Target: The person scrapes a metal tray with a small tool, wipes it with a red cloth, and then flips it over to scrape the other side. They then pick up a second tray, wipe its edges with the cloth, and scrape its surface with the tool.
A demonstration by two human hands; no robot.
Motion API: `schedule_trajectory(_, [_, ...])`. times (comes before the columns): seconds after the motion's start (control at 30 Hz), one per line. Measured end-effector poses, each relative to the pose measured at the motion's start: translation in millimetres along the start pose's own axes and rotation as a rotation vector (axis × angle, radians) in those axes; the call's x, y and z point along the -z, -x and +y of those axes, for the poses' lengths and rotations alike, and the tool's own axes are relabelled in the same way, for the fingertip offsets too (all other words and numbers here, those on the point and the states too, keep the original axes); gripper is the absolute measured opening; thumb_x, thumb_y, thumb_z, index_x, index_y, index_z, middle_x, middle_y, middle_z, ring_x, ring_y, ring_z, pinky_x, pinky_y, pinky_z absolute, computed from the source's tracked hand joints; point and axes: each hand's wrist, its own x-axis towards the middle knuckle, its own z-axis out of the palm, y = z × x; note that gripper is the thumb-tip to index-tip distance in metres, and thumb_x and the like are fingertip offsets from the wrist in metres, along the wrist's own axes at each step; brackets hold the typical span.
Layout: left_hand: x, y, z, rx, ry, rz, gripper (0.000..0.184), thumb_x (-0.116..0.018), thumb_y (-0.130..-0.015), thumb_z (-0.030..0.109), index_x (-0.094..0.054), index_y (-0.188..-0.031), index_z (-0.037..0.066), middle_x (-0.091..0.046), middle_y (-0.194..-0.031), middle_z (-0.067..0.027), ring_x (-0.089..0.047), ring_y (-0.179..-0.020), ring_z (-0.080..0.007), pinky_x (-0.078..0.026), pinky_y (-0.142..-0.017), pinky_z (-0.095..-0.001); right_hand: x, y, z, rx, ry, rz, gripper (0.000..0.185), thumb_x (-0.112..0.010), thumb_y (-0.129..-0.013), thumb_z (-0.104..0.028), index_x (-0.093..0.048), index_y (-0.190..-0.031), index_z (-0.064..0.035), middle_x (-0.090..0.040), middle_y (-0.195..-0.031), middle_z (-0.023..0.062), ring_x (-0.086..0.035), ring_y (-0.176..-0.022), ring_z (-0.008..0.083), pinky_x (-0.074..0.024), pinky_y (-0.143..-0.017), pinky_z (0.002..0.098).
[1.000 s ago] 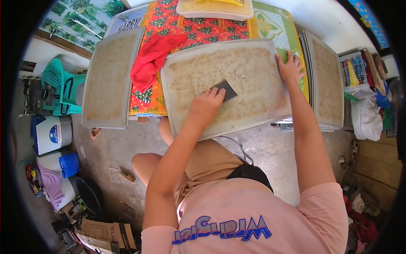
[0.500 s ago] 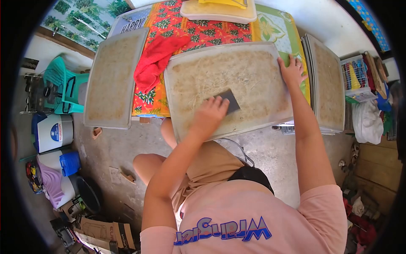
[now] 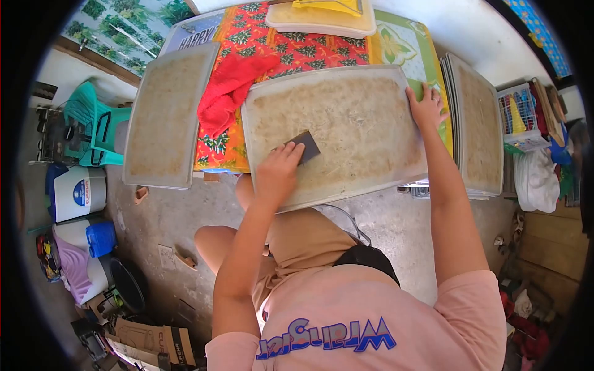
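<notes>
A large flat board (image 3: 346, 117) with a pale rim and a brown-stained face lies at the table's front edge, its near edge over my lap. My left hand (image 3: 278, 173) is closed on a dark grey rectangular piece of sandpaper (image 3: 309, 149), pressed flat to the left part of the board. At the board's right edge, my right hand (image 3: 428, 108) rests with its fingers spread, touching the rim. A crumpled red cloth (image 3: 226, 93) sits just left of the board.
Another stained board (image 3: 166, 117) leans over the table's left side. Several similar boards (image 3: 479, 123) are stacked at the right. A lidded plastic container (image 3: 322, 21) stands at the back of the patterned tablecloth (image 3: 303, 52). A green chair (image 3: 105, 123) is to the left.
My left hand has moved left and slightly toward me with the sandpaper, across the board. My right hand stays at the right edge.
</notes>
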Motion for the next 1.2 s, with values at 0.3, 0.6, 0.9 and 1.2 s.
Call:
schedule_trajectory(0.3, [1.5,30.0,3.8,-0.114,0.014,0.004,0.041,-0.057,-0.081,0.007,-0.063,-0.122,0.007,-0.067,-0.118,-0.0177,-0.065,-0.107,-0.0342,-0.053,-0.091,-0.042,0.9,-0.6,-0.9,0.005,-0.008,-0.001,0.082,-0.045,-0.084,-0.078,-0.038,-0.151,-0.031,-0.028,-0.161,0.0056,-0.018,-0.15,0.0264,-0.0072,-0.115,0.0647])
schedule_trajectory(0.6, [-3.8,29.7,64.7,-0.313,0.056,-0.109,0.042,-0.056,-0.08,0.003,-0.063,-0.121,0.006,-0.066,-0.121,-0.015,-0.064,-0.109,-0.0329,-0.053,-0.093,-0.042,3.9,0.8,-4.0,0.017,-0.026,0.003,0.082,-0.045,-0.084,-0.077,-0.039,-0.151,-0.0299,-0.028,-0.16,0.006,-0.019,-0.15,0.027,-0.0074,-0.115,0.0649])
schedule_trajectory(0.9, [-24.4,5.2,84.4,-0.405,0.032,-0.105,0.04,-0.059,-0.08,0.008,-0.063,-0.12,0.007,-0.067,-0.116,-0.0146,-0.065,-0.107,-0.0312,-0.053,-0.091,-0.0402,2.1,-1.9,-2.2,0.02,-0.019,0.007,0.081,-0.045,-0.084,-0.076,-0.039,-0.15,-0.0304,-0.029,-0.16,0.0065,-0.019,-0.149,0.0271,-0.0066,-0.115,0.0663])
schedule_trajectory(1.2, [-34.2,-3.8,91.3,-0.477,0.001,-0.062,0.036,-0.06,-0.079,0.01,-0.065,-0.115,0.005,-0.069,-0.11,-0.0146,-0.067,-0.101,-0.0316,-0.054,-0.087,-0.0393,3.0,-1.3,-2.6,0.022,-0.033,0.01,0.081,-0.046,-0.083,-0.077,-0.04,-0.15,-0.0306,-0.03,-0.159,0.007,-0.02,-0.149,0.0289,-0.005,-0.115,0.0663])
